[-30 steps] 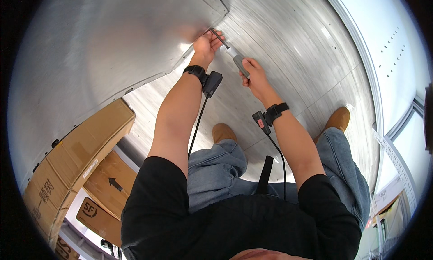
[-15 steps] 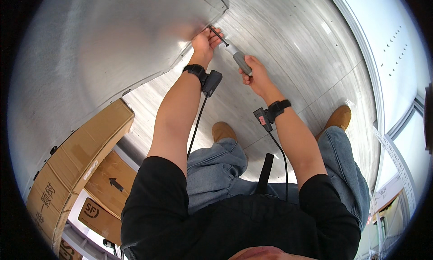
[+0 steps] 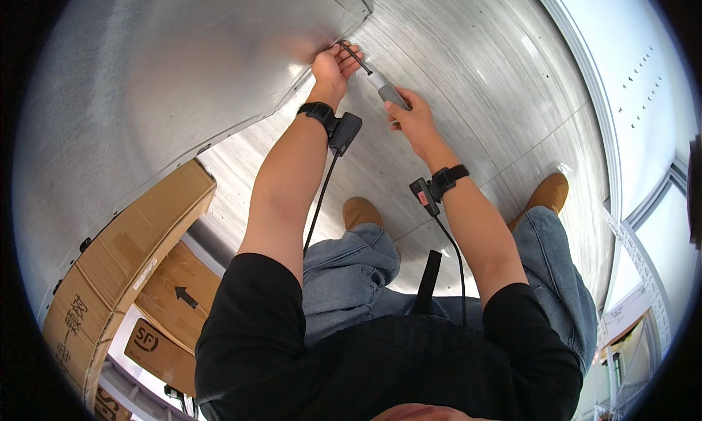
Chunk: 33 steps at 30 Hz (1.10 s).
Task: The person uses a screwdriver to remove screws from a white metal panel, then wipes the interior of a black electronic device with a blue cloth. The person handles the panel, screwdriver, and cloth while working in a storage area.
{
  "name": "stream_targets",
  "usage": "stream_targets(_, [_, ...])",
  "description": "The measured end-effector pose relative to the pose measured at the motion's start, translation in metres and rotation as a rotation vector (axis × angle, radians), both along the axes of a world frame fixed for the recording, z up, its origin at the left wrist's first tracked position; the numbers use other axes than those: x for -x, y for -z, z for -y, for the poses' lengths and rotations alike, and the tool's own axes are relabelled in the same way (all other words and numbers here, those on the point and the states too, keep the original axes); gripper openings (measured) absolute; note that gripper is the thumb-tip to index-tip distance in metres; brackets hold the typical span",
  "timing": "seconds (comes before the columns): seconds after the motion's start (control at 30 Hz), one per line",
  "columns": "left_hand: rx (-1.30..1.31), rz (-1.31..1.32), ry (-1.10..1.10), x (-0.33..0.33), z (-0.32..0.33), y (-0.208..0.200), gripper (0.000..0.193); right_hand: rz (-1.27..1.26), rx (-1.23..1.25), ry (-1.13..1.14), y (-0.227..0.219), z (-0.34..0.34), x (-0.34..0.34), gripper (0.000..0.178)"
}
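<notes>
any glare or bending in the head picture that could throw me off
Head view: bright glare streaks the floor; head view: soft reflections blur across the metal panel beside the left hand; head view: fisheye bending curves the edge of the white panel at right, and the picture's corners are black.

grey handle point(image 3: 393, 95), black shaft point(image 3: 357, 58); streaked grey floor point(image 3: 475, 92); blue jeans point(image 3: 344, 278)
</notes>
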<state>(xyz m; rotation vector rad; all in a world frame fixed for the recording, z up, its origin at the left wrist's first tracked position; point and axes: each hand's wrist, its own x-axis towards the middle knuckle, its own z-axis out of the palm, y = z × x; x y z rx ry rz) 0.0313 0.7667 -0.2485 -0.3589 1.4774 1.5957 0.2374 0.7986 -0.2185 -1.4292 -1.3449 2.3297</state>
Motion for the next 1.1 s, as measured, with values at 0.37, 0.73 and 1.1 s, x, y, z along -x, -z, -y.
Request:
stream_targets(0.37, [-0.007, 0.009, -0.017, 0.002, 0.002, 0.006, 0.029, 0.061, 0.156, -0.009, -0.011, -0.011, 0.004, 0.046])
stream_targets(0.73, [0.022, -0.006, -0.003, 0.002, 0.003, 0.008, 0.029, 0.081, -0.081, -0.141, -0.023, -0.006, 0.007, 0.055])
stream_targets(1.1, [0.04, -0.009, 0.0, -0.001, -0.001, -0.004, 0.031, 0.089, -0.338, -0.223, 0.024, -0.002, 0.003, 0.055])
